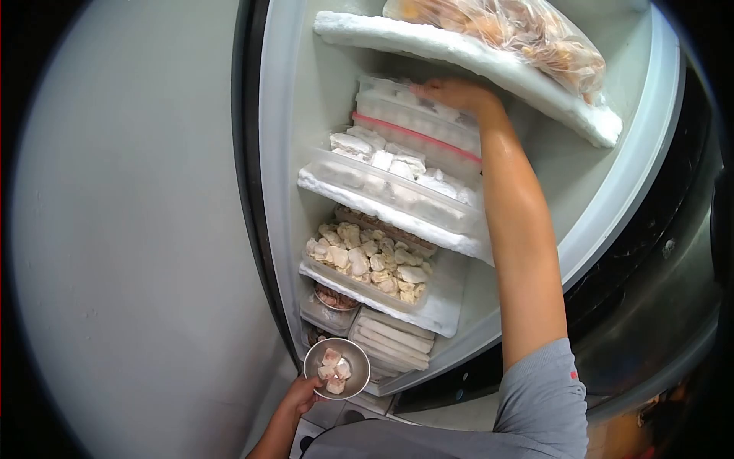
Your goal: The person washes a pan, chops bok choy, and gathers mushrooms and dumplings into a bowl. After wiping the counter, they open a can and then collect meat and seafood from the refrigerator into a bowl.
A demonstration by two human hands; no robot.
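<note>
Inside an open freezer, my right hand (455,93) reaches to a clear plastic container (417,107) on the upper shelf, its fingers at the container's top edge. The fingertips are partly hidden, so their grip is unclear. Low down, my left hand (303,392) holds a round metal bowl (361,371) by its rim, with several pale pinkish chunks (334,370) inside. Below my right hand, a clear tray (382,182) holds white wrapped pieces (405,164).
A frosted shelf (459,38) carries a plastic bag of food (520,34) above my right arm. Lower down are a tray of pale frozen pieces (367,256), a small bowl (335,297) and stacked white slabs (394,336). The freezer door (138,191) stands at left.
</note>
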